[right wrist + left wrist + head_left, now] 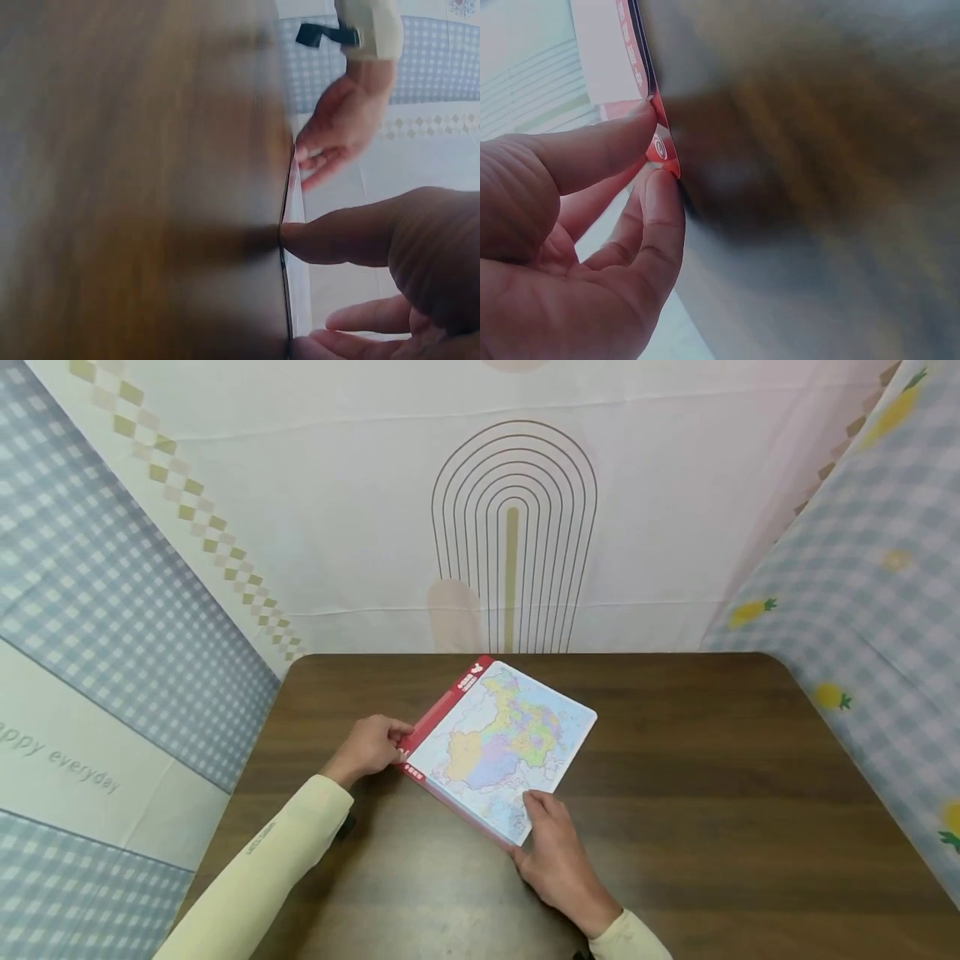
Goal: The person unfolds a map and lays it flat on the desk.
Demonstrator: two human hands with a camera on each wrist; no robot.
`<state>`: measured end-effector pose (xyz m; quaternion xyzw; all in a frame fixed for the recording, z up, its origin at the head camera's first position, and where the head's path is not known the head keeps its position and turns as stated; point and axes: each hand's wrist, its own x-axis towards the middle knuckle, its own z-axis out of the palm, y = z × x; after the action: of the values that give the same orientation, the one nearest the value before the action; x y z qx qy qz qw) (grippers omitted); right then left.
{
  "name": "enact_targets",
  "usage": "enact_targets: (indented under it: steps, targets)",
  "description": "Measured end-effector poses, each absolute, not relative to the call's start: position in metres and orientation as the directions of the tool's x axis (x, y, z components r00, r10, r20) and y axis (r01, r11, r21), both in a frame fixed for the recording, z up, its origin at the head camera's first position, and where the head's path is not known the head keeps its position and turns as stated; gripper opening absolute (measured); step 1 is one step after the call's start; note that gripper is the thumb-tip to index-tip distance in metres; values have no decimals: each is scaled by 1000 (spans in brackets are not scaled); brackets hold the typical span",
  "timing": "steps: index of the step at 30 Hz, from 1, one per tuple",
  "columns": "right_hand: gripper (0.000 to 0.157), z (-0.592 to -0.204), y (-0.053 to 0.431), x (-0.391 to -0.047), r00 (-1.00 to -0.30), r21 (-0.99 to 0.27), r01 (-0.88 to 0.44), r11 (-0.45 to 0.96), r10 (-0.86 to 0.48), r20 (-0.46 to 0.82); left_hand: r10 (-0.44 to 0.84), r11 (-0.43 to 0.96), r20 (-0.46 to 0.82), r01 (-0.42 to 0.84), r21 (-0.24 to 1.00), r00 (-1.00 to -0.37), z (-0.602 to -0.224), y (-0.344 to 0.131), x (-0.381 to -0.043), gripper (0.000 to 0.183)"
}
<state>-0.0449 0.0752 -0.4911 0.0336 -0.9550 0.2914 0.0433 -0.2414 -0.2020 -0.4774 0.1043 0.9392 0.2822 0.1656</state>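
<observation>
A flat map board [498, 735] with a coloured map and a red strip along its left side lies slanted over the table. In the head view my left hand [372, 745] pinches its left corner, on the red strip. The left wrist view shows the thumb and fingers of that hand [592, 217] at the red corner [660, 146]. My right hand [558, 860] grips the near right corner. In the right wrist view the board is a thin edge-on line [286, 247], with the right thumb [337, 234] against it. Its underside is hidden.
The brown wooden table [712, 793] stretches out on both sides of the board. Behind it hangs a white cloth [352, 527] with printed arches. Blue checked cloth [112, 568] hangs at the left, and a similar cloth [877, 635] with pineapples drapes at the right.
</observation>
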Motion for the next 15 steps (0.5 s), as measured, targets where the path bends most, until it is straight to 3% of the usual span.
enact_targets:
  steps: [15]
  targets:
    - [81, -490, 105, -48, -996, -596, -92, 798, -80, 46, 267, 806, -226, 88, 586, -937, -474, -204, -194, 49]
